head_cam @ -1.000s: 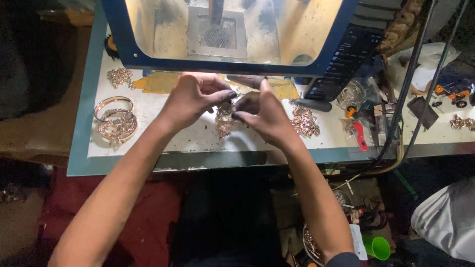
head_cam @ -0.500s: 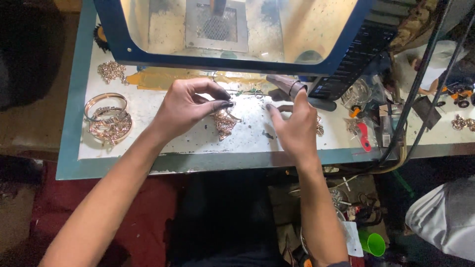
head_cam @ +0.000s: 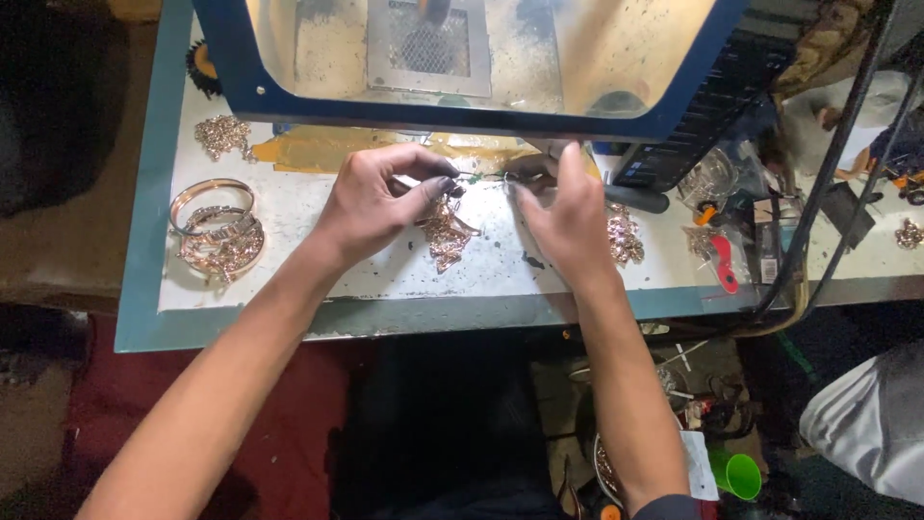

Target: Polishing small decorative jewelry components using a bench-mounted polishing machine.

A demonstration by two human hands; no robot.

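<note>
My left hand point(head_cam: 377, 200) pinches one end of a thin wire point(head_cam: 479, 177), and a rose-gold filigree jewellery piece point(head_cam: 446, 234) hangs below the fingertips over the white worktop point(head_cam: 318, 260). My right hand point(head_cam: 561, 217) faces it, fingers closed on the wire's other end just in front of the blue-framed machine point(head_cam: 462, 91). The wire runs taut between both hands. What the right fingertips pinch is partly hidden by the hand itself.
Rose-gold bangles point(head_cam: 217, 234) lie stacked at the left, a small jewellery cluster point(head_cam: 223, 134) behind them, another piece point(head_cam: 624, 236) right of my right hand. Red-handled pliers point(head_cam: 722, 265), cables and clutter fill the right end. A green cup point(head_cam: 741, 474) sits on the floor; a person's white-clad leg point(head_cam: 866, 424) is at right.
Both hands have parted and moved toward the machine, stretching the wire between them. The jewellery piece now hangs from my left hand instead of being cupped between both.
</note>
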